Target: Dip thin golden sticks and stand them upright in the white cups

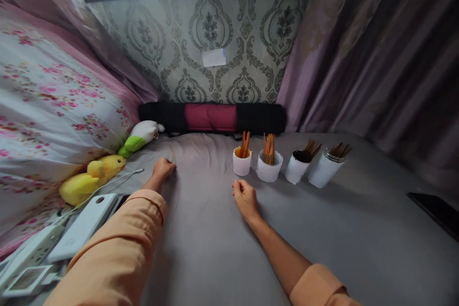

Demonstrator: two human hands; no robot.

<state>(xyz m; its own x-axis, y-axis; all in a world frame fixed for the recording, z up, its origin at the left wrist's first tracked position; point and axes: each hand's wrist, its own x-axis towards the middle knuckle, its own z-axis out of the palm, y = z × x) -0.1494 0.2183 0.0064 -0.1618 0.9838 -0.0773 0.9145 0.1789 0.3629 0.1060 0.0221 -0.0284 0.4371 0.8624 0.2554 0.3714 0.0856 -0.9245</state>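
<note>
My left hand (164, 168) is closed in a pinch low over the grey sheet, and a thin stick (173, 156) rises from its fingertips. My right hand (245, 197) is also closed, thumb and fingers pressed together; whatever they hold, if anything, is hidden. Just beyond it stands a small white-wrapped cup (241, 165) with orange sticks (245, 143) in it. To its right, a wider white cup (269, 172) holds more orange sticks (269, 148). Farther right, a white-wrapped container (297, 169) and a white-wrapped jar (325, 170) hold darker brown sticks (340, 150).
A black and maroon roll (211, 117) lies along the patterned wall. Plush toys (93, 178), a white cable, a power strip (39, 251) and a white power bank (84, 227) line the left side. A dark phone-like slab (435, 210) lies at far right.
</note>
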